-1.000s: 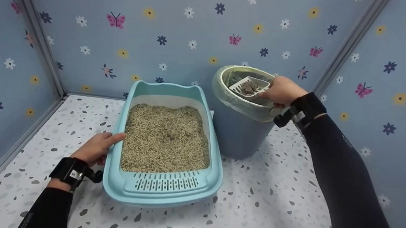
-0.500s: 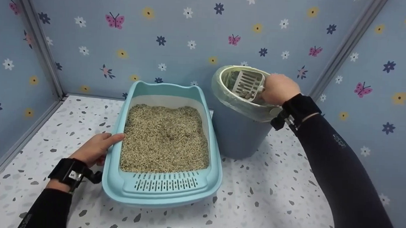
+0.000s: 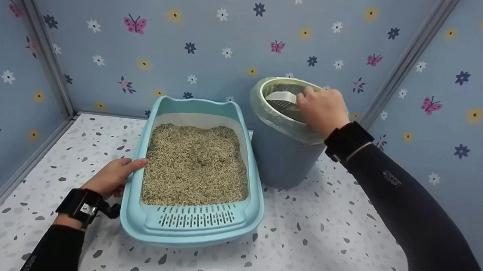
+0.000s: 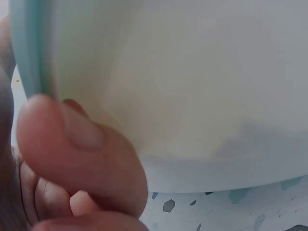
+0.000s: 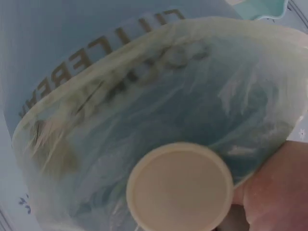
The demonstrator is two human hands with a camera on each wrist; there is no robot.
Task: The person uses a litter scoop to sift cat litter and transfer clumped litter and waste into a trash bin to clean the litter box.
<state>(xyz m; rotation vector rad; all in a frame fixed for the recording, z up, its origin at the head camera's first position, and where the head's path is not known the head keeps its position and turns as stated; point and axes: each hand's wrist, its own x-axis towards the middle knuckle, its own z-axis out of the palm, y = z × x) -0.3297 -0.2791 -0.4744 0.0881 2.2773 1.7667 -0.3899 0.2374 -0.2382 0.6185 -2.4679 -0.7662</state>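
Observation:
My left hand (image 3: 111, 176) grips the left rim of a light blue litter box (image 3: 192, 236), its thumb over the edge. In the left wrist view, curled fingers (image 4: 91, 154) lie against the box's pale side. Sandy cat litter (image 3: 195, 166) fills the tray, with small dents near the middle. At the grey-blue trash bin (image 3: 287, 162), my right hand (image 3: 324, 110) holds a white litter scoop (image 3: 282, 97) by its handle. The scoop is tipped down inside the mouth of the bin; its lower part is hidden. Only part of the right hand (image 5: 284, 187) shows in the right wrist view.
A translucent bag (image 3: 266, 116) lines the bin and folds over its rim. One round cream disc (image 5: 180, 187) sits at the bin's edge. The bin stands close by the box's right side. Patterned blue wall panels (image 3: 221, 45) enclose the speckled floor (image 3: 302, 236).
The right hand has turned over and moved slightly left, tipping the scoop into the bin. The grey clumps seen in the scoop earlier no longer show. The left hand stays on the rim.

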